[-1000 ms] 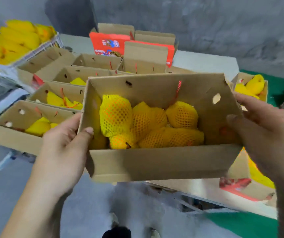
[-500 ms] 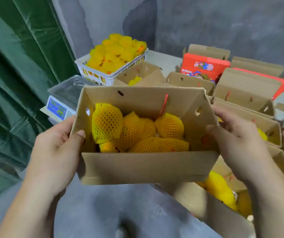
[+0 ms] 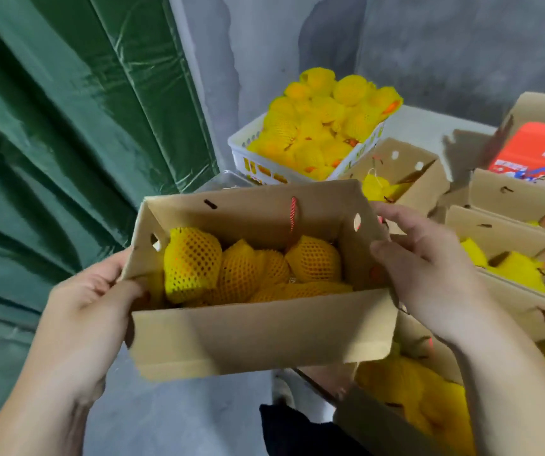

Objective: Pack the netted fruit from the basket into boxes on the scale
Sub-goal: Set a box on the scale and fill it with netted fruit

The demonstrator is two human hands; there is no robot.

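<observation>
I hold an open cardboard box point(image 3: 258, 334) in the air in front of me, filled with several fruits in yellow foam nets point(image 3: 251, 268). My left hand point(image 3: 90, 311) grips its left end wall, thumb over the rim. My right hand point(image 3: 426, 271) grips the right end wall, fingers curled over its top edge. Behind the box a white plastic basket point(image 3: 258, 156) is heaped with more netted fruit point(image 3: 324, 120). Only a sliver of the scale's clear cover point(image 3: 228, 181) shows past the box's far wall; the rest is hidden.
Several open cardboard boxes point(image 3: 508, 232) with netted fruit crowd the table at right, and one sits low in front point(image 3: 406, 416). A red printed box point(image 3: 534, 153) stands at the far right. A green curtain point(image 3: 67, 143) hangs on the left, grey floor below.
The box in both hands has swung left, from over the rows of boxes toward the basket and scale. The scale, visible half a second ago, is now nearly covered by the box.
</observation>
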